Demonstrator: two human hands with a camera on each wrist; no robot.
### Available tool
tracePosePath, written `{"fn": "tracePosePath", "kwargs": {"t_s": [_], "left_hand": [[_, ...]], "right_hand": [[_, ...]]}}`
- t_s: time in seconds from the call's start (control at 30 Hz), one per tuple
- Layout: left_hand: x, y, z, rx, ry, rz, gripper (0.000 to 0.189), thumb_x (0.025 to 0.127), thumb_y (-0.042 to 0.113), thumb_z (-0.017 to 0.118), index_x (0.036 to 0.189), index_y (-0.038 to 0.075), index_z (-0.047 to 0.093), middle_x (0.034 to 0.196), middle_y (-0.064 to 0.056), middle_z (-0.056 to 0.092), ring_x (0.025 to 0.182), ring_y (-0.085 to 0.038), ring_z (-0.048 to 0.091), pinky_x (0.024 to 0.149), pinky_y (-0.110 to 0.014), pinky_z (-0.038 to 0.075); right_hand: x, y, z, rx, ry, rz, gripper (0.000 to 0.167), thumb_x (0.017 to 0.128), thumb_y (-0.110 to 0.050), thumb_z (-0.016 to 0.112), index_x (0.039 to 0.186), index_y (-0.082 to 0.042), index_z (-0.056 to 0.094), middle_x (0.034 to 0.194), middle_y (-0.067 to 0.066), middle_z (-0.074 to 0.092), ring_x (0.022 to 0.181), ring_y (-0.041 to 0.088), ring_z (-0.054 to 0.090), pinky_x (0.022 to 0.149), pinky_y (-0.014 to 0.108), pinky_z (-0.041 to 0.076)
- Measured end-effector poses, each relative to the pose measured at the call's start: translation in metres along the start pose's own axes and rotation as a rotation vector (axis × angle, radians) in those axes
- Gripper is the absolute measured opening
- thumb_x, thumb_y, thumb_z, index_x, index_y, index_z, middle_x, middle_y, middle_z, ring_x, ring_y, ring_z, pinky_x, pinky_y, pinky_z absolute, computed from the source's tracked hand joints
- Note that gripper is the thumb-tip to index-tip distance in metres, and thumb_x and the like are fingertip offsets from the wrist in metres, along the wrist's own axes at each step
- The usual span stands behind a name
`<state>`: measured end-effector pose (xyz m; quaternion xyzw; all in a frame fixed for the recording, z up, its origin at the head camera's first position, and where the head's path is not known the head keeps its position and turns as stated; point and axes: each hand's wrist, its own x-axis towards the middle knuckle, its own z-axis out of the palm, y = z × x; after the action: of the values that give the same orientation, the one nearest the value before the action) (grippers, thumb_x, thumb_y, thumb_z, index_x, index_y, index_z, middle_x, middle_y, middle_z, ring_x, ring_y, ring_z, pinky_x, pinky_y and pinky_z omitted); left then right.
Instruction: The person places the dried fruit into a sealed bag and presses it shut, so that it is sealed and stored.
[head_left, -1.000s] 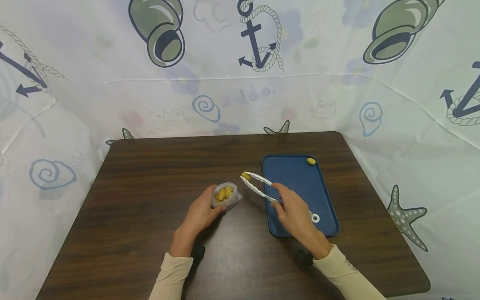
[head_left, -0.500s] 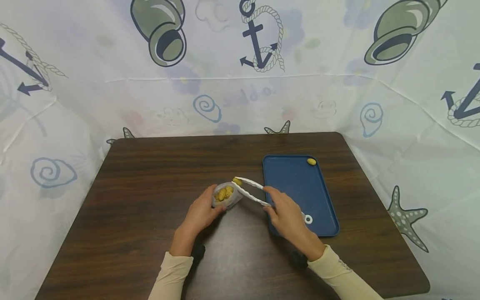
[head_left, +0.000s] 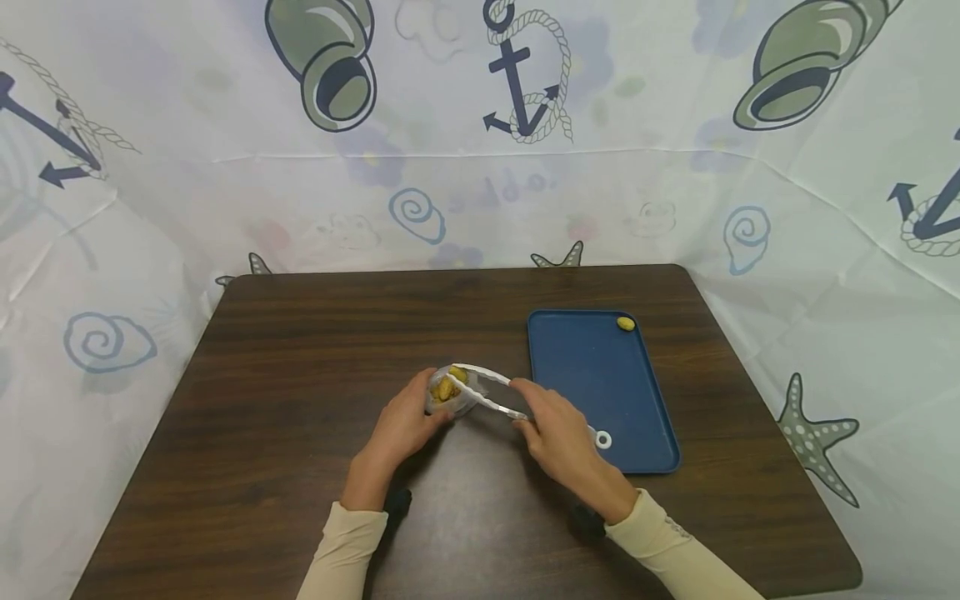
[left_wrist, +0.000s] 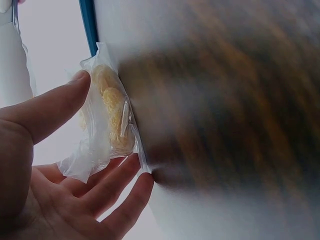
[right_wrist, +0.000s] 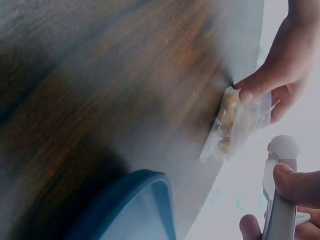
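Note:
My left hand (head_left: 405, 425) holds a small clear plastic bag (left_wrist: 92, 135) upright on the table, thumb on one side and fingers on the other. Inside are several tan, bumpy pieces that look like peanuts in the shell (left_wrist: 114, 102). My right hand (head_left: 558, 429) grips white-tipped tongs (head_left: 491, 406) between thumb and fingers. Their tips overlap the bag's open mouth in the head view, with one peanut (head_left: 458, 373) at the tips. In the right wrist view the tongs (right_wrist: 282, 215) point towards the bag (right_wrist: 242, 125).
A blue rectangular tray (head_left: 585, 358) lies to the right, partly under the right hand. One more yellowish peanut (head_left: 626, 323) sits in its far right corner. The brown wooden table (head_left: 315, 333) has a printed white cloth (head_left: 465, 192) hanging behind and beside it.
My right hand has moved left, bringing the tongs and the peanut at their tips from beside the bag to over its mouth. The left hand and bag have stayed put.

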<state>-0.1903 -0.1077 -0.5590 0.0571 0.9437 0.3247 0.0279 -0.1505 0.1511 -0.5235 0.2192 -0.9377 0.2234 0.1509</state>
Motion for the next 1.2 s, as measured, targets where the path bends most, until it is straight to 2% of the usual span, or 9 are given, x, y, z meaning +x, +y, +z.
{"fn": "tracePosePath", "kwargs": {"t_s": [0.33, 0.57, 0.7, 0.87, 1.1, 1.2], "left_hand": [[0.003, 0.003, 0.000, 0.004, 0.006, 0.022, 0.077, 0.089, 0.028, 0.082, 0.152, 0.005, 0.043, 0.142, -0.018, 0.061, 0.124, -0.038, 0.063, 0.101, -0.059, 0.049], [0.004, 0.005, -0.001, 0.006, -0.010, 0.007, 0.078, 0.090, 0.028, 0.081, 0.153, 0.006, 0.041, 0.145, -0.018, 0.059, 0.126, -0.038, 0.061, 0.102, -0.057, 0.048], [0.003, 0.005, -0.002, -0.001, -0.020, -0.010, 0.080, 0.091, 0.029, 0.081, 0.155, 0.006, 0.039, 0.149, -0.019, 0.055, 0.131, -0.039, 0.059, 0.105, -0.058, 0.046], [0.001, 0.004, -0.002, -0.007, -0.031, -0.032, 0.081, 0.091, 0.029, 0.080, 0.156, 0.007, 0.037, 0.152, -0.019, 0.053, 0.133, -0.040, 0.057, 0.106, -0.059, 0.045], [0.001, 0.002, 0.000, -0.004, -0.046, -0.035, 0.081, 0.092, 0.031, 0.079, 0.156, 0.006, 0.037, 0.154, -0.019, 0.051, 0.135, -0.039, 0.055, 0.108, -0.059, 0.044], [0.001, 0.003, 0.000, -0.011, -0.051, -0.038, 0.081, 0.092, 0.032, 0.079, 0.156, 0.007, 0.037, 0.155, -0.018, 0.050, 0.137, -0.039, 0.054, 0.109, -0.060, 0.043]], "right_hand": [[0.003, 0.003, -0.006, 0.047, -0.052, 0.010, 0.068, 0.086, -0.015, 0.084, 0.147, -0.015, 0.053, 0.141, 0.006, 0.065, 0.109, 0.026, 0.068, 0.091, 0.047, 0.056], [0.003, 0.016, -0.017, 0.058, -0.020, 0.084, 0.066, 0.088, -0.021, 0.083, 0.147, -0.016, 0.053, 0.143, 0.004, 0.064, 0.108, 0.027, 0.068, 0.084, 0.047, 0.056], [0.002, 0.025, -0.021, 0.066, -0.007, 0.131, 0.067, 0.088, -0.021, 0.083, 0.148, -0.015, 0.053, 0.134, 0.004, 0.067, 0.094, 0.022, 0.065, 0.072, 0.042, 0.053], [0.002, 0.034, -0.026, 0.076, -0.002, 0.190, 0.069, 0.088, -0.021, 0.083, 0.149, -0.015, 0.052, 0.122, 0.005, 0.068, 0.090, 0.020, 0.062, 0.069, 0.039, 0.050], [0.000, 0.048, -0.034, 0.114, -0.005, 0.264, 0.068, 0.090, -0.021, 0.081, 0.150, -0.013, 0.049, 0.142, 0.013, 0.063, 0.106, 0.032, 0.070, 0.083, 0.052, 0.057], [0.000, 0.054, -0.037, 0.112, 0.013, 0.277, 0.067, 0.090, -0.021, 0.081, 0.150, -0.013, 0.049, 0.145, 0.014, 0.062, 0.108, 0.033, 0.071, 0.085, 0.054, 0.057]]}}
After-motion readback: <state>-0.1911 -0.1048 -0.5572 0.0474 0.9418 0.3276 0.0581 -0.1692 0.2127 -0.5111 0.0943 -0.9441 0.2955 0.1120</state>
